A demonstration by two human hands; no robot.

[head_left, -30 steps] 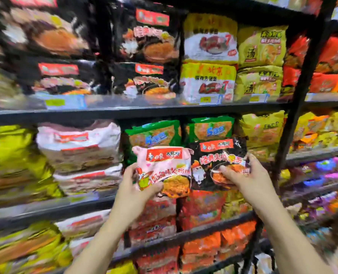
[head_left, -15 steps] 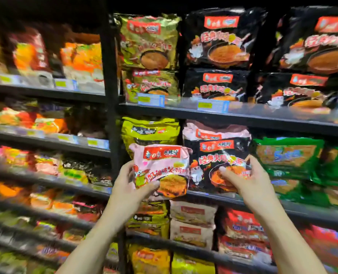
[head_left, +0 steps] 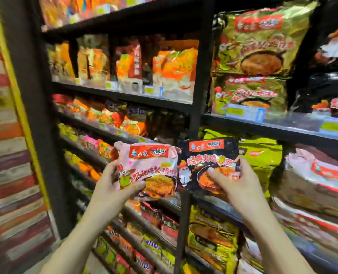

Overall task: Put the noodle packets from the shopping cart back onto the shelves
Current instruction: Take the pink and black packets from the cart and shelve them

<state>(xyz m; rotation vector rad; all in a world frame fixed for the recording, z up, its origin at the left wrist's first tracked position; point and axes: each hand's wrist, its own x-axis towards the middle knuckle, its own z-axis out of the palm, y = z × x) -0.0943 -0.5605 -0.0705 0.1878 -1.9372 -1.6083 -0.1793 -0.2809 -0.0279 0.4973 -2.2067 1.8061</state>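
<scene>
Step in hand, by my judgement: match each packet to its stock, then shelve.

Left hand [head_left: 112, 186] grips pink packet [head_left: 148, 171], thumb across front. Right hand [head_left: 237, 186] grips black packet [head_left: 209, 165], thumb on noodle picture. Both packets held upright, side by side, edges touching, in front of mid shelf post [head_left: 184, 224].

Advice: pink stock [head_left: 318, 180] lies right, mid shelf; black stock [head_left: 330, 95] upper right. Place one at a time, face outward.

Packets: glossy, crinkled film, red brand banner on top, noodle bowl pictured low.
</scene>
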